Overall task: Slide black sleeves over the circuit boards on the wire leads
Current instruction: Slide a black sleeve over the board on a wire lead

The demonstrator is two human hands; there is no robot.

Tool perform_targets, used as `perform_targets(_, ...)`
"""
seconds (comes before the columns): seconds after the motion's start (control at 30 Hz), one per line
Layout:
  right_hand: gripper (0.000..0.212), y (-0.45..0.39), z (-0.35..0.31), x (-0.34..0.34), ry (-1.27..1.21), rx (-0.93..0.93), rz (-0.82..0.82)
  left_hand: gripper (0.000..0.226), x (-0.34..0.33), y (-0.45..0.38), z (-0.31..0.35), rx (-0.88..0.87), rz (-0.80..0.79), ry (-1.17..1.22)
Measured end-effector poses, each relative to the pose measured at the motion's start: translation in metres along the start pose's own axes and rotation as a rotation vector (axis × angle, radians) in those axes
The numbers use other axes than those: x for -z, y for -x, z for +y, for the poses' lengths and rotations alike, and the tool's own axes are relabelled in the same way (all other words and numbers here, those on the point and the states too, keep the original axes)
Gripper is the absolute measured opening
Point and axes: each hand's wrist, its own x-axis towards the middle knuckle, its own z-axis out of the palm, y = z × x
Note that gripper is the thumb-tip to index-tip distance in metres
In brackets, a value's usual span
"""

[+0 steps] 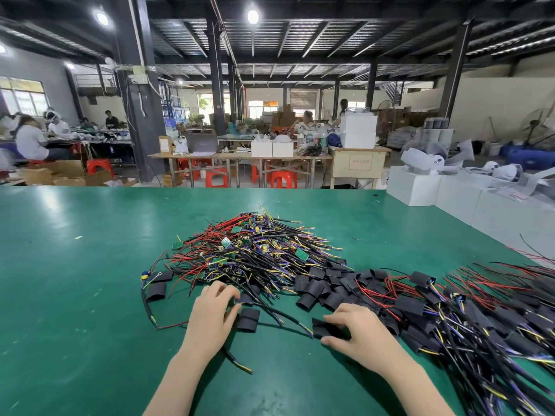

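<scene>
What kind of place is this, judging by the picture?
Most likely a small electronics assembly workshop. A green bench carries a pile of wire leads with circuit boards and loose black sleeves. Behind it, other workers sit at long tables among cartons under a steel-beamed ceiling.

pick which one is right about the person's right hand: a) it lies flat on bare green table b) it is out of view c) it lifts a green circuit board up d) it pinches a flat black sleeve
d: the right hand has its thumb and fingers closed on a flat black sleeve lying on the green table, just in front of the loose sleeve pile.
</scene>
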Motion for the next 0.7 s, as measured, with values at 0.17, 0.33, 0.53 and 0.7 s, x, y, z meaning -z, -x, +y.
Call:
perform_targets(0.17,0.031,0.000,0.004,0.000,0.006,-0.059,0.010,0.009,0.003,-0.005,0.011,0.058,0.197,0.179)
perform_targets(0.33,0.028,0.001,0.003,-0.001,0.020,-0.197,0.149,0.012,0.010,-0.006,0.020,0.076,0.335,0.235)
perform_targets(0.53,0.028,0.003,0.005,0.000,0.037,-0.268,0.188,0.009,0.010,-0.004,0.028,-0.025,0.284,0.251)
perform_targets(0.7,0.025,-0.002,-0.003,-0.003,-0.052,-0.232,0.279,0.007,0.004,-0.002,0.027,-0.055,0.273,0.203)
